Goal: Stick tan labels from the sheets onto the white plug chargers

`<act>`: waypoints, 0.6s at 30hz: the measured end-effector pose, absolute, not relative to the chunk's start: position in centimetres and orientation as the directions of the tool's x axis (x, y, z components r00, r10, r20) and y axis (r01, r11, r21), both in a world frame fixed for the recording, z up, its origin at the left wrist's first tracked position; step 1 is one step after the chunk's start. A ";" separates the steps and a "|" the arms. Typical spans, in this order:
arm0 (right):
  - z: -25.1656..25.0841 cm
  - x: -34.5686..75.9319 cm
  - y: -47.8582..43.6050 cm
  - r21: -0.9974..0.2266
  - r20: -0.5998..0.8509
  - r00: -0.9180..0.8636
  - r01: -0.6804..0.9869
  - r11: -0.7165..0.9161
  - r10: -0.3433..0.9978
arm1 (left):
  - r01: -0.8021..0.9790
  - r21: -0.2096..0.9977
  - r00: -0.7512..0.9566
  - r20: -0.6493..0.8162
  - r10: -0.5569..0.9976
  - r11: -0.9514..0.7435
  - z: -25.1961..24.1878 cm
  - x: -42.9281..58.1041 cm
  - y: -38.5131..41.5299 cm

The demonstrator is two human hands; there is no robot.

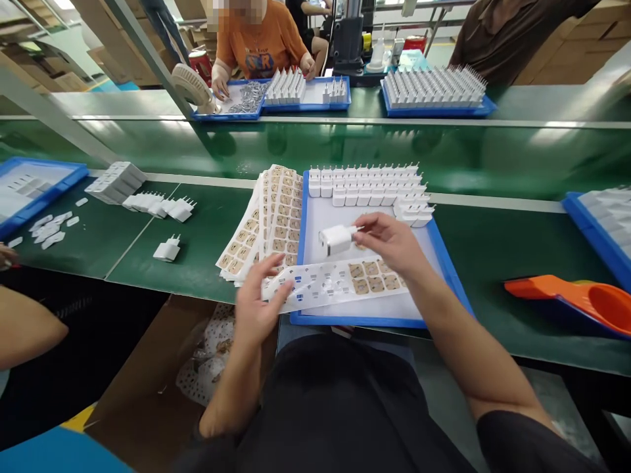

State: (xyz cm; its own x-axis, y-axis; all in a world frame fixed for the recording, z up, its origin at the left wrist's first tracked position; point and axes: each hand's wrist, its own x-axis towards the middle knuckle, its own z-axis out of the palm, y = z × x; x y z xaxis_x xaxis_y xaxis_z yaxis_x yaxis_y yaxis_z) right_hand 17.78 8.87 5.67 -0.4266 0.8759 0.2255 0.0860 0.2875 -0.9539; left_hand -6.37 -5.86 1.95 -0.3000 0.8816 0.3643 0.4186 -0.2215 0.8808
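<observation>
My right hand (389, 242) pinches a white plug adapter (336, 240) by its pins, over the blue-rimmed tray (303, 217). Between the thumb and fingers of my left hand (261, 295) is the left end of a sticker strip (325, 286), which lies across the tray's near side. Tan stickers remain on the strip's right part; its left part is mostly bare backing. Rows of white plugs (365, 184) stand pins up at the tray's far side. Sheets of tan stickers (280, 210) are stacked left of the tray.
Loose plugs (167, 248), a stack of white blocks (116, 182) and small white pieces (48, 230) lie left. An orange scoop (572, 295) and another tray (604, 230) are right. Across the bench, a person in orange (261, 39) handles parts. Another person's arm (29, 315) shows at left.
</observation>
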 end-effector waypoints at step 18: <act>-1.0 22.6 5.8 -0.414 0.143 -0.827 0.449 0.792 0.544 | 0.552 0.827 0.081 -0.177 0.981 0.104 1.8 -0.3 -2.4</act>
State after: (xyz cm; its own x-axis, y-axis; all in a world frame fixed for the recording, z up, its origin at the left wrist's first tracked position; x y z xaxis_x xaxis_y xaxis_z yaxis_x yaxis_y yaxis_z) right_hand 22.56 5.76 -0.95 -0.8268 0.5439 0.1434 0.4490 0.7917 -0.4143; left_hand -0.32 -2.45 1.83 0.0810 0.9808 -0.1773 0.5523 0.1039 0.8271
